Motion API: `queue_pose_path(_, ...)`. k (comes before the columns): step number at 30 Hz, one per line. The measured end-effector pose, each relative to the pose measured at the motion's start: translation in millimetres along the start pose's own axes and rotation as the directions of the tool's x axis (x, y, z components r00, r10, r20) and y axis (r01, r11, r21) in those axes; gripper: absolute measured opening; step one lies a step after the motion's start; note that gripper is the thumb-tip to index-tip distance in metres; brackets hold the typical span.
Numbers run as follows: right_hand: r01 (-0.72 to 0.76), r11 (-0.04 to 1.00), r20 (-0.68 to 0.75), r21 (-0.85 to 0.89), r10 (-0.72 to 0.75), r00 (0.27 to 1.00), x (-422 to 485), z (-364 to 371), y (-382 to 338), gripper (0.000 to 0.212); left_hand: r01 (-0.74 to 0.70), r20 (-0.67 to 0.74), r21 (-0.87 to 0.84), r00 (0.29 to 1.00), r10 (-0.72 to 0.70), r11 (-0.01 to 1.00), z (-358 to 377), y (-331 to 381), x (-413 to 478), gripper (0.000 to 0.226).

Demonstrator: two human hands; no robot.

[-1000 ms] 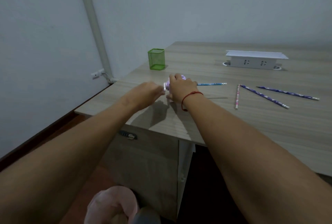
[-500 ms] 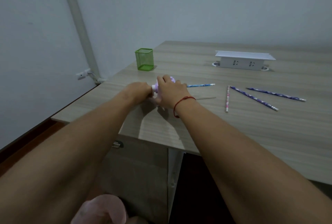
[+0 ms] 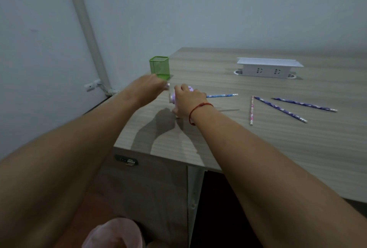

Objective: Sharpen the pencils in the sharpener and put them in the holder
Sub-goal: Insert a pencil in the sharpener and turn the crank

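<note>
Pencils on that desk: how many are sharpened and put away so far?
None looks put away: the green holder appears empty, as far as its mesh shows. In hand: a blue pencil sticks out of the purple sharpener, steadied by the right hand, while the left hand is at its crank. Left: three pencils on the desk.

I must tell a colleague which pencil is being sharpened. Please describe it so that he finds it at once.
On the wooden desk, find the purple sharpener under the right hand. The light blue pencil sticks out of it rightwards. The other three pencils lie loose, further right.
</note>
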State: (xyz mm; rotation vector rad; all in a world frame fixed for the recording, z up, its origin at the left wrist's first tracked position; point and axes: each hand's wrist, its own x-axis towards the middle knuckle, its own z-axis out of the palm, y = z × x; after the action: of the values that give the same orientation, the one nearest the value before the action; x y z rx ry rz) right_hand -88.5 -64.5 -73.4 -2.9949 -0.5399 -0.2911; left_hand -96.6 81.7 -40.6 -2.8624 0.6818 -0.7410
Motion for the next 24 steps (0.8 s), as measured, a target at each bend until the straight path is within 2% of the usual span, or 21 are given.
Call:
queue_pose_path(5, 0.02, 1.0, 0.011, -0.006, -0.02, 1.0, 3, 1, 2, 0.062, -0.005, -0.011, -0.077, 1.0, 0.004, 0.997, 5, 10, -24, 0.024)
queue_pose_path(12, 0.024, 1.0, 0.01, 0.004, -0.024, 1.0, 9, 8, 3, 0.059, 0.047, 0.105, -0.104, 0.994, -0.036, 0.993, 10, 38, -45, 0.023)
queue_pose_path(19, 0.064, 0.998, 0.032, -0.019, -0.063, 0.997, 12, 6, 7, 0.058, 0.091, 0.333, -0.112, 0.942, -0.049, 0.99, -3, 31, -25, 0.031)
queue_pose_path(24, 0.062, 0.998, 0.031, -0.023, -0.061, 0.998, 13, 7, 8, 0.057, 0.102, 0.38, -0.112, 0.923, -0.053, 0.988, -6, 32, -23, 0.029)
